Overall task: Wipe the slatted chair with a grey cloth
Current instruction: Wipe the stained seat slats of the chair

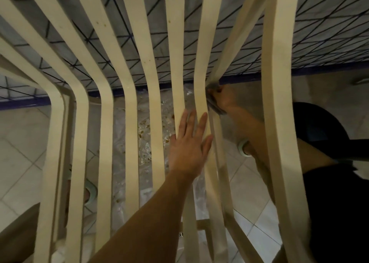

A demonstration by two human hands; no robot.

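The cream slatted chair point(130, 112) fills the view, its long curved slats running from top to bottom. My left hand point(189, 142) lies flat on two slats near the middle, fingers straight and pressing. My right hand point(222, 97) reaches in from behind the slats on the right. It grips the grey cloth point(214, 102) against the edge of a slat where the slats bend. Only a small crumpled part of the cloth shows beside the fingers.
Pale floor tiles point(22, 142) lie below. A sheet of clear plastic with brown stains point(145, 134) is spread under the chair. A mesh-patterned surface with a blue edge point(259, 76) runs behind the slats. My feet in light sandals point(244, 147) and dark shorts point(335, 202) show at right.
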